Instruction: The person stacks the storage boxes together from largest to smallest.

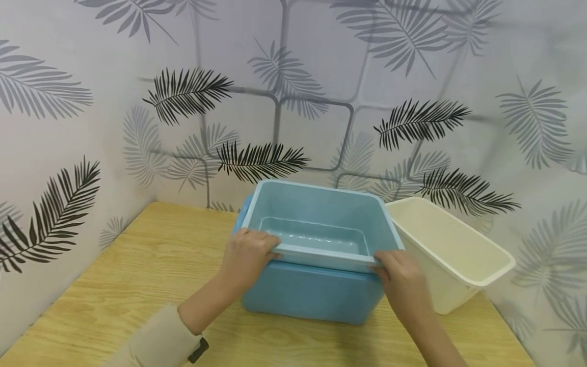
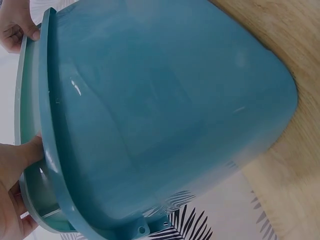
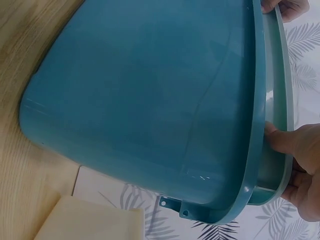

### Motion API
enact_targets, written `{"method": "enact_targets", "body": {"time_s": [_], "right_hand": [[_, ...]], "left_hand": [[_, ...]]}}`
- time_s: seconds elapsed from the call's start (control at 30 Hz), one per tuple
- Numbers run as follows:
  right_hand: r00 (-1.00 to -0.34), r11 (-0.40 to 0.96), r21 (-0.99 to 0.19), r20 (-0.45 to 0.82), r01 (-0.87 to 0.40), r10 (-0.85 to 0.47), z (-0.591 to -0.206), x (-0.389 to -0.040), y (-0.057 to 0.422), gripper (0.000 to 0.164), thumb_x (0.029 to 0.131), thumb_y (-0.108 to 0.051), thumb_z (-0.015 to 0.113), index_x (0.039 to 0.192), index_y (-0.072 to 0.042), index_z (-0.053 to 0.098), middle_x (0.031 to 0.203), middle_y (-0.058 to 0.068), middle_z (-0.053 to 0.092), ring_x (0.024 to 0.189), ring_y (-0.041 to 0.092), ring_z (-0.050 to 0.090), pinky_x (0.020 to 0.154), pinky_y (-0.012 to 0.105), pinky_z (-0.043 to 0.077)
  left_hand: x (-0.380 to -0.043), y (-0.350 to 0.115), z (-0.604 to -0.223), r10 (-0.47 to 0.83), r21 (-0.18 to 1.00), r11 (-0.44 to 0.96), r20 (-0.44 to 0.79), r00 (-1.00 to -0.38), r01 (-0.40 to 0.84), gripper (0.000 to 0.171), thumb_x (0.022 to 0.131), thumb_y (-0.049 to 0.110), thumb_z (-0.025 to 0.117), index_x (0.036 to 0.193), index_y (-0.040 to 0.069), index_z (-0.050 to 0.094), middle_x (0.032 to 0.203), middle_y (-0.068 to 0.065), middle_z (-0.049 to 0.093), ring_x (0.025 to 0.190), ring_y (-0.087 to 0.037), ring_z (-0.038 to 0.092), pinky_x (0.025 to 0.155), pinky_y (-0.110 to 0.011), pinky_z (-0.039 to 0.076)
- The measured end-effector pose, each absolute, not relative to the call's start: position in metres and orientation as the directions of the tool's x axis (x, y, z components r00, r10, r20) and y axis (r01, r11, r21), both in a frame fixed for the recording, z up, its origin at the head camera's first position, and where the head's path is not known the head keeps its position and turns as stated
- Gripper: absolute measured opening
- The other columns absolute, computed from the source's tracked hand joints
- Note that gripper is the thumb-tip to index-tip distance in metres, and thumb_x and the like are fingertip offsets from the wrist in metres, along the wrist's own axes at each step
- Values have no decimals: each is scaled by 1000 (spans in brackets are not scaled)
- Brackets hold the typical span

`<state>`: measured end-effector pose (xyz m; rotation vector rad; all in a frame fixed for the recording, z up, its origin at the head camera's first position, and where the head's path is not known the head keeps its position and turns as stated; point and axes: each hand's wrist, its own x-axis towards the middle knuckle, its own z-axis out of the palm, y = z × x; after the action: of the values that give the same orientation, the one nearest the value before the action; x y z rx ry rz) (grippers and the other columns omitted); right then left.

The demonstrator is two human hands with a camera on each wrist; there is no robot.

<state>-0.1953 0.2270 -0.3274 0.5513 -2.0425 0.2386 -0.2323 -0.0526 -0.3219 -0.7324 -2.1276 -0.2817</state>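
Observation:
A light blue-green plastic bin [image 1: 321,204] sits partly inside a darker blue plastic bin [image 1: 312,293] on the table. My left hand [image 1: 247,255] grips the lighter bin's near rim at its left corner. At the right corner of that same rim, my right hand [image 1: 405,280] holds on with curled fingers. Both wrist views show the lighter bin's rim standing slightly above the darker bin's rim [image 2: 52,130]. In the right wrist view the thumb of the right hand [image 3: 305,165] lies between the two rims. The lighter bin's lower part is hidden inside the darker one.
A cream plastic bin [image 1: 454,250] stands tilted to the right of the blue bins, near the table's right edge. The wood-grain table [image 1: 151,260] meets a wall [image 1: 316,76] with a leaf pattern behind and at the sides.

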Motion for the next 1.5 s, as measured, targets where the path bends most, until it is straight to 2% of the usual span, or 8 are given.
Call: {"method": "enact_targets", "body": {"time_s": [0.33,0.4,0.57,0.67,0.83,1.0,1.27,1.5], "right_hand": [[-482,878,27,827,-477,-288,-331,-196,228,35,51,3,83,80,0,64,73,8,65,70,25,62,62,35,52],[-497,874,16,818,-486,-292,-331,-196,230,34,52,-2,84,80,-1,64,73,7,64,69,23,61,61,34,51],[-506,854,8,803,-520,-316,-330,-197,233,26,64,-18,77,80,-1,65,73,5,62,67,19,58,60,32,49],[-501,849,9,804,-528,-320,-329,-197,233,22,69,-18,73,80,-1,65,73,5,62,67,19,59,60,31,49],[-499,861,10,811,-509,-305,-329,-197,229,21,67,-16,75,78,-1,64,70,5,61,65,19,57,58,32,49],[-517,868,-15,808,-497,-282,-330,-196,227,21,67,-15,75,78,-1,64,70,5,61,66,20,57,58,33,48],[-579,867,-93,778,-490,-243,-333,-194,227,21,61,-9,79,77,-2,67,72,5,64,68,19,61,62,34,50],[-596,864,-102,763,-493,-251,-336,-192,227,20,64,-10,80,79,-3,69,73,3,64,67,17,62,60,31,52]], "left_hand": [[-234,-52,-327,420,-52,793,769,-482,607,25,59,30,77,77,14,70,70,4,70,62,-10,65,55,-23,43],[-233,-52,-328,424,-58,792,769,-479,608,26,59,29,77,78,14,70,70,4,70,62,-10,65,55,-22,43],[-233,-53,-327,437,-56,785,756,-488,617,25,60,29,78,79,14,70,71,4,70,63,-10,65,55,-21,41],[-235,-54,-323,461,-58,777,731,-503,627,23,61,29,78,77,14,68,70,4,69,60,-10,63,52,-20,35],[-236,-60,-318,539,-86,750,654,-531,655,24,67,30,75,83,13,69,76,4,70,66,-11,65,53,-18,35],[-237,-66,-315,591,-28,701,582,-558,713,26,75,33,69,89,12,70,80,3,70,70,-11,66,57,-20,41],[-238,-64,-320,595,9,699,548,-588,715,23,83,32,62,69,15,63,63,8,61,55,-7,54,51,-17,35],[-236,-65,-323,588,16,704,548,-595,710,21,84,32,62,79,14,70,67,6,64,59,-9,60,54,-20,40]]}}
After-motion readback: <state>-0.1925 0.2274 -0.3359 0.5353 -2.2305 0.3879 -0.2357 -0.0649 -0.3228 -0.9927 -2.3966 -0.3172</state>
